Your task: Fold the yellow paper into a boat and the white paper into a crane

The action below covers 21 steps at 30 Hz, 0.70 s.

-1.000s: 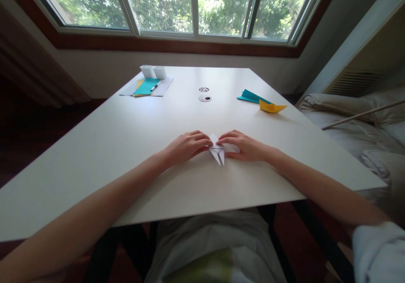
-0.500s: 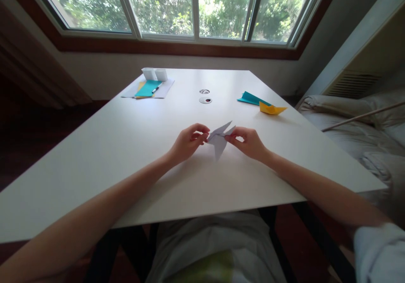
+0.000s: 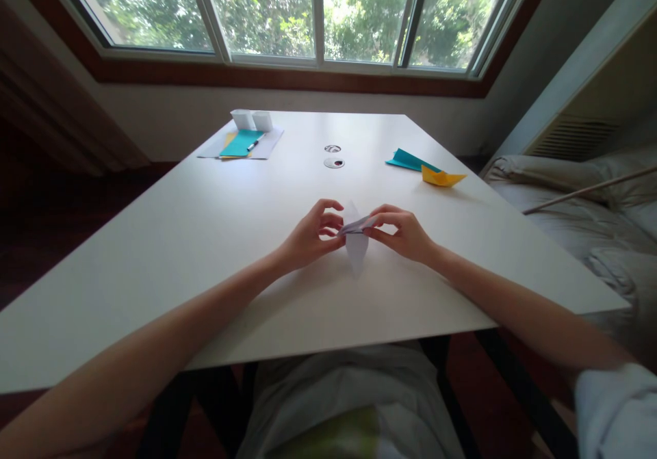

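A small white folded paper piece (image 3: 355,240) is held just above the white table (image 3: 205,240), near its middle. My left hand (image 3: 311,237) pinches its left side with thumb and fingers. On the other side, my right hand (image 3: 403,232) grips its right edge. The paper's lower point hangs down toward the table between the two hands.
A teal folded paper (image 3: 408,159) and a yellow paper boat (image 3: 441,177) lie at the right. At the back left are sheets of white, teal and yellow paper (image 3: 241,144) with a pen (image 3: 251,146) and two small white boxes (image 3: 251,119). A bed (image 3: 580,206) stands at the right.
The paper lay flat under both hands a second ago. Both hands lifted it off the table, and its upper flaps have since been drawn down flatter between the fingers.
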Motion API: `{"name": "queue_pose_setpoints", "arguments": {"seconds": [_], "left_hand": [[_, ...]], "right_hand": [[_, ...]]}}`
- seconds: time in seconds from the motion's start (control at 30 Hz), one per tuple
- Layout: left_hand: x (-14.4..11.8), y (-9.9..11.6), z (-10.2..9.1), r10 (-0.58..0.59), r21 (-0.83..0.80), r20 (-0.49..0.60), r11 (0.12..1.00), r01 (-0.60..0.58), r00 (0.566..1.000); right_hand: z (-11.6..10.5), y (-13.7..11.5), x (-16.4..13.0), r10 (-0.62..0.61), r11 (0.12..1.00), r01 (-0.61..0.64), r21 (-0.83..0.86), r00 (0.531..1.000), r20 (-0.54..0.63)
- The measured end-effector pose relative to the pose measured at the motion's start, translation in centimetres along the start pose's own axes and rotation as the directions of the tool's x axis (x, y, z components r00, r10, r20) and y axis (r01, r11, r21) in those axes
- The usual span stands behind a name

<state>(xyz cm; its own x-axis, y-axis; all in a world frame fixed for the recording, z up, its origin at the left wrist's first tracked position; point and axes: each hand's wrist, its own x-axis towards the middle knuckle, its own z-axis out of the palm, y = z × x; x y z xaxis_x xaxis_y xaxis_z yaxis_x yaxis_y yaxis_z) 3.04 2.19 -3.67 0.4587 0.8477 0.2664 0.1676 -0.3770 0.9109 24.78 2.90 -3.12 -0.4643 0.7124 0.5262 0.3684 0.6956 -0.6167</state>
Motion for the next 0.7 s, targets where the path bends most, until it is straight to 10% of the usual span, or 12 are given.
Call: {"name": "queue_pose_setpoints", "arguments": {"seconds": [0.7], "left_hand": [[-0.11, -0.16, 0.51, 0.058, 0.174, -0.067, 0.984, -0.046, 0.996]], "right_hand": [[0.10, 0.59, -0.14, 0.109, 0.994, -0.102, -0.050, 0.979, 0.174]]}}
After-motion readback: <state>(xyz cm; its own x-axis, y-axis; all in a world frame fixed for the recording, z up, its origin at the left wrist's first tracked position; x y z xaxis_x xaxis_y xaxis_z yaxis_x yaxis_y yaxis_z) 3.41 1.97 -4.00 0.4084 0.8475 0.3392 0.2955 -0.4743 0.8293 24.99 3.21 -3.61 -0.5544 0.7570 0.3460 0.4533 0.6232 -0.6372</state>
